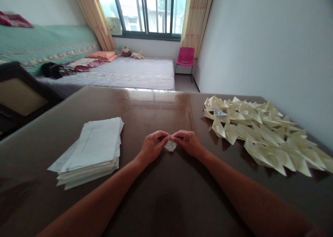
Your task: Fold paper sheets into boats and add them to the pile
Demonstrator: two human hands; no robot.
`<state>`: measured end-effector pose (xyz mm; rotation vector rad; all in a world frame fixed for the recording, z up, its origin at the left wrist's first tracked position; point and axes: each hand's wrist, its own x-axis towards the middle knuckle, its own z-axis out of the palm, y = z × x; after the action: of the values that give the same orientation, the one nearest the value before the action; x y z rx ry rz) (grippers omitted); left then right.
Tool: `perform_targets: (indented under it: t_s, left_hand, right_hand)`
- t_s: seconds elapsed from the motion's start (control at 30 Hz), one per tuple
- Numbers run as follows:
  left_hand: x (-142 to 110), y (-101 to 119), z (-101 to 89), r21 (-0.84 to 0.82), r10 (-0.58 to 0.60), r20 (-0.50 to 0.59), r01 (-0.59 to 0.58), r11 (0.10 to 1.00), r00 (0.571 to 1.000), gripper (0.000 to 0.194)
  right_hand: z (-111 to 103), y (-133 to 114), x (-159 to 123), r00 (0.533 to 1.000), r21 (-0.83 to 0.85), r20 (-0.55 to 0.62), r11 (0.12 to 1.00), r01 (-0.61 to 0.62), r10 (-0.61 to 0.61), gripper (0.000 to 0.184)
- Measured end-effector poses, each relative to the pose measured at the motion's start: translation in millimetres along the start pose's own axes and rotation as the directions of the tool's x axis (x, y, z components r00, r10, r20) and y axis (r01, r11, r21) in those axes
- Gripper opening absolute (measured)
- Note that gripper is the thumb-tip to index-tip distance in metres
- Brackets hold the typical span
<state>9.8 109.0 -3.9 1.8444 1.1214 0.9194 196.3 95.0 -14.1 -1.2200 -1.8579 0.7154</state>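
Observation:
A small folded piece of paper [171,146], whitish with faint marks, is held between my two hands just above the brown table. My left hand [155,142] pinches its upper left side with thumb and fingers. From the other side my right hand [187,142] pinches the upper right, and the fingertips of both hands nearly meet. The paper's lower part hangs down as a point; its upper part is hidden by my fingers. To the left lies a stack of white paper sheets [96,143]. Rows of cream folded paper boats [260,126] stand on the right, a greyish printed one [220,113] among them.
The glossy brown table [156,112] reaches toward a bed [135,72] under the window. A pink chair [185,56] stands at the back right, beside the white wall. Dark wooden furniture [23,91] stands at the far left.

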Motion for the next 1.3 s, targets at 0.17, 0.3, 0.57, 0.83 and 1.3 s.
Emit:
perform_targets:
  t_s: [0.17, 0.3, 0.57, 0.83, 1.3]
  left_hand:
    - [-1, 1, -2.0, -0.017, -0.007, -0.019, 0.006, 1.000, 1.000, 0.022]
    - [-1, 0, -3.2, -0.022, -0.021, -0.090, 0.019, 1.000, 0.996, 0.022]
    - [3, -9, -7.6, -0.152, -0.083, -0.238, 0.048, 0.987, 0.968, 0.026]
    - [7, -19, -6.7, -0.322, -0.172, -0.266, 0.081, 0.943, 0.949, 0.032]
    - [4, -13, -6.4, -0.362, -0.012, 0.023, 0.020, 0.932, 1.000, 0.027]
  right_hand:
    - [0, -5, -2, 0.999, 0.039, -0.049, 0.999, 0.000, 0.002, 0.026]
    - [1, -5, -1, 0.989, 0.176, -0.112, 0.982, -0.073, 0.094, 0.026]
    - [-4, 0, 2, 0.933, 0.480, -0.158, 0.851, -0.215, 0.324, 0.033]
    - [-8, 6, 5, 0.898, 0.549, -0.230, 0.811, -0.199, 0.376, 0.033]
    - [-5, -7, 0, 0.948, 0.419, -0.210, 0.898, -0.136, 0.241, 0.027]
